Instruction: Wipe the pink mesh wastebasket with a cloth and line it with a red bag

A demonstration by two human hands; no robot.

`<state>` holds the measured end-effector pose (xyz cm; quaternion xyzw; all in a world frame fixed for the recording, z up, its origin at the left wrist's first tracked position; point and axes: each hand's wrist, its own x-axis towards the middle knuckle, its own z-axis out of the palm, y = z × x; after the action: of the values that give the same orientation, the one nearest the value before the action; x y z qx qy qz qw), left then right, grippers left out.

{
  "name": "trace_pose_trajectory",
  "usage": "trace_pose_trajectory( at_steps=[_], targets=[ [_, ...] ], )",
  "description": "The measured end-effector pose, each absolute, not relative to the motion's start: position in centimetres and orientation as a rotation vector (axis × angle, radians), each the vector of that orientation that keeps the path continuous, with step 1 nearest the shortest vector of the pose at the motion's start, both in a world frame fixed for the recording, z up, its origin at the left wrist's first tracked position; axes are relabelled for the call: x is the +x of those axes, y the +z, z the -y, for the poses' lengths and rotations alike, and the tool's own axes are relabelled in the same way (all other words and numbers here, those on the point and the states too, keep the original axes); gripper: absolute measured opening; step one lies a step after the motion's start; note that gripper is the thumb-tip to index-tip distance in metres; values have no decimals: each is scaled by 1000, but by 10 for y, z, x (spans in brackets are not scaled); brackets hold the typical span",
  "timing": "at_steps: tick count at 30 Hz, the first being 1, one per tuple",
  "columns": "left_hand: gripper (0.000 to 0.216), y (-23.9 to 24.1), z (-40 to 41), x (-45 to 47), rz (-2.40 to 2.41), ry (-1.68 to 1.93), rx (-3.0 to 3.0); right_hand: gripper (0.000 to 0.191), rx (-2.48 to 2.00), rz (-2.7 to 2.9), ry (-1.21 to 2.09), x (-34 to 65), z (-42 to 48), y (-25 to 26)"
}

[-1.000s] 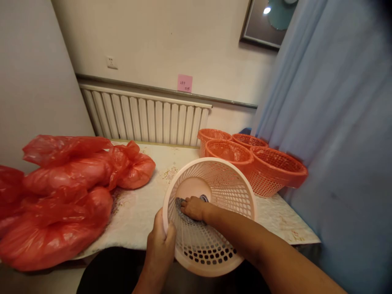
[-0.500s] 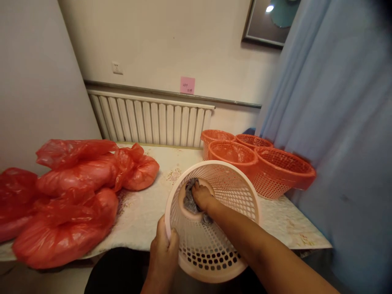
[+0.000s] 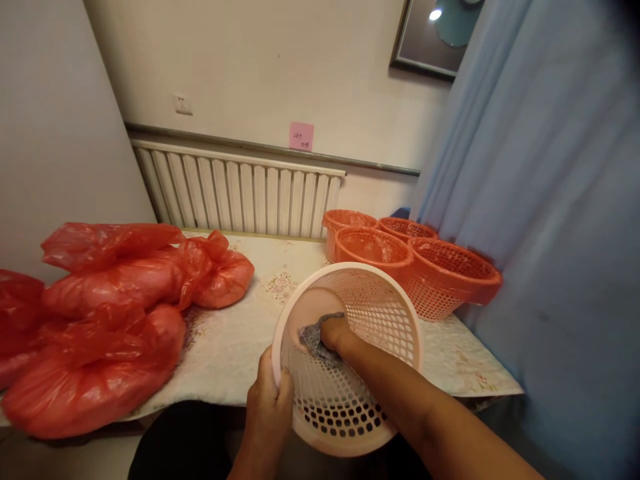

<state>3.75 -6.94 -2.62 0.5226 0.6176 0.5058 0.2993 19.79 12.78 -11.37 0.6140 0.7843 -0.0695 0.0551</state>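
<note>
A pale pink perforated plastic basket point(image 3: 380, 313) is tipped toward me at the table's near edge. My left hand point(image 3: 267, 407) grips its lower left rim, thumb inside and fingers wrapped round. My right hand point(image 3: 334, 332) reaches deep into the basket and is closed on a grey cloth point(image 3: 313, 339), pressing it against the solid bottom and the side wall.
Several orange perforated baskets point(image 3: 440, 280) stand nested together at the table's right back. Filled red plastic bags point(image 3: 110, 313) are heaped on the left. The table point(image 3: 235, 347) has a pale patterned cover. A white radiator point(image 3: 235, 193) lines the wall; a blue curtain point(image 3: 550, 200) hangs at right.
My right hand has drawn the grey cloth from the upper bottom of the basket down and to the right. The left hand keeps its grip on the rim.
</note>
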Motion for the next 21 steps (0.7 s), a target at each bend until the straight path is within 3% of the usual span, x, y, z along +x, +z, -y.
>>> trace_pose_trajectory(
  at_steps=[12,21],
  targets=[
    [47,-30,64,32,-1613,1313,1385,26,1645,-2285,-565,164,-138,-116],
    [44,-35,67,26,-1629,1320,1389,22,1994,-2664,-540,144,-132,-97]
  ],
)
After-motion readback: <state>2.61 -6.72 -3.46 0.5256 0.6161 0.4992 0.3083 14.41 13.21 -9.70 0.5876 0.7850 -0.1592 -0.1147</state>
